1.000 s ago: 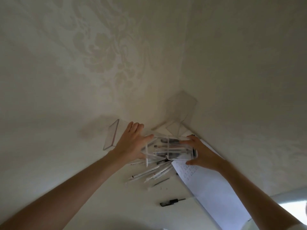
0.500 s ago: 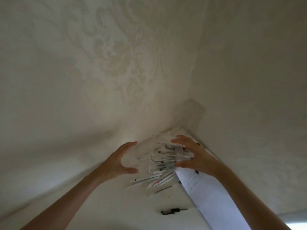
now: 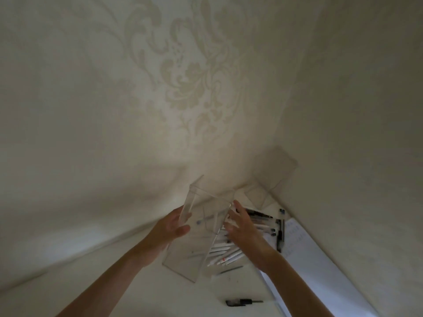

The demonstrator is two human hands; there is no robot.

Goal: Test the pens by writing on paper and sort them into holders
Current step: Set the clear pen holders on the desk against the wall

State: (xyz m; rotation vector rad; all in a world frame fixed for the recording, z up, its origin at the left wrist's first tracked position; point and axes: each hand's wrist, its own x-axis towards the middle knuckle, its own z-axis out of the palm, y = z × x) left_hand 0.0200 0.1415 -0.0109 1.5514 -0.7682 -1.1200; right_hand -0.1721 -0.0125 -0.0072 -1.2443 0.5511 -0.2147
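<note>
Pens (image 3: 226, 253), perhaps a dozen; left hand (image 3: 167, 229) grips holder (image 3: 199, 248); second holder (image 3: 270, 179) behind.

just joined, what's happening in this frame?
A person holds a clear holder tilted above the table: the left hand grips its left wall, the right hand lies flat against its right side. It looks empty. Loose pens lie heaped beneath, beside the paper. A second clear holder stands in the corner. No sorting is visible yet.

Corner walls (image 3: 270, 124) close behind pen pile (image 3: 225, 255)
</note>
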